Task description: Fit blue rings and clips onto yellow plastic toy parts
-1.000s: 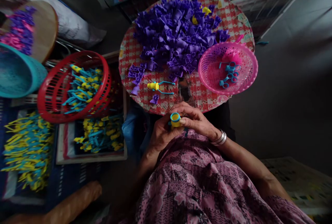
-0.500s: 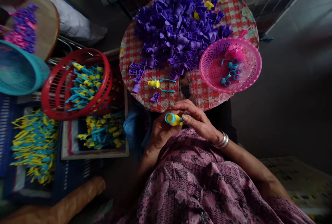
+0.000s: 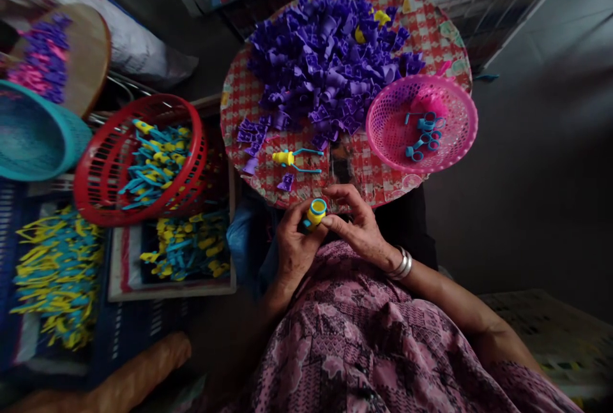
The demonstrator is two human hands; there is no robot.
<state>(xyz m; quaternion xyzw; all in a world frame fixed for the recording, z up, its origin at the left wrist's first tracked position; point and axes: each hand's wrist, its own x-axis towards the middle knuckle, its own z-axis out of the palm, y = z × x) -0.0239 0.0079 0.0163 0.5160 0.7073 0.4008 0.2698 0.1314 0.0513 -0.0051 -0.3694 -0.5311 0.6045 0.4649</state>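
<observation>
Both my hands meet over my lap, just below the round red-checked tray (image 3: 244, 138). My left hand (image 3: 297, 244) and my right hand (image 3: 357, 225) pinch a small yellow plastic piece with a blue ring (image 3: 316, 213) between their fingertips. Its stem is hidden by my fingers. A heap of purple plastic pieces (image 3: 330, 62) covers much of the tray. Near my fingers lies a yellow piece with thin blue arms (image 3: 290, 159). A pink basket (image 3: 421, 124) on the tray's right side holds several blue ring-handled parts (image 3: 424, 137).
A red basket (image 3: 141, 161) of yellow-and-blue pieces stands left of the tray, above a tray of similar pieces (image 3: 186, 247). Further left are a teal basket (image 3: 33, 132), a round wooden board (image 3: 86, 59) and a blue crate (image 3: 60, 279). A bare foot (image 3: 148, 365) shows at lower left.
The yellow piece has turned from lying sideways, ring end to the left, to standing nearly upright with its ring on top. Both hands have shifted slightly closer together around it.
</observation>
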